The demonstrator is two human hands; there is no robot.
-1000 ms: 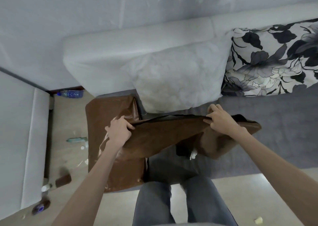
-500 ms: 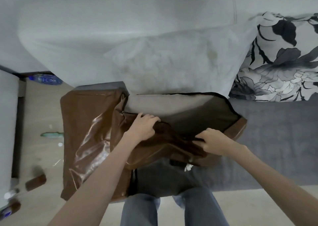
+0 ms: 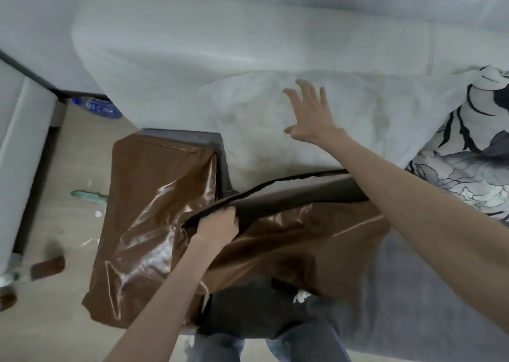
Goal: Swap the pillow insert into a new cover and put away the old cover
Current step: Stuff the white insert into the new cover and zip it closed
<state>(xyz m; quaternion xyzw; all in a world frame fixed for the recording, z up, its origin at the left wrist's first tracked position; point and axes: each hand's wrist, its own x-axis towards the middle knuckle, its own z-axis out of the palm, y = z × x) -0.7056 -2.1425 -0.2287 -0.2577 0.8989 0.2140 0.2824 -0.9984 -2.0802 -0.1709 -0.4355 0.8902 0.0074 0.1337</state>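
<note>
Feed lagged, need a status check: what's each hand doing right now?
Left hand: grips the opening edge of the shiny brown satin pillow cover.
Right hand: open, fingers spread over the white pillow insert, holding nothing.

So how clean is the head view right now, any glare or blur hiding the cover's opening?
Head view: bright glare streaks across the shiny brown cover, yet its dark opening by the left hand reads clearly; motion blur softens the right hand over the white insert; wide-angle distortion bends the sofa back, and the floor clutter at left is smeared.
</note>
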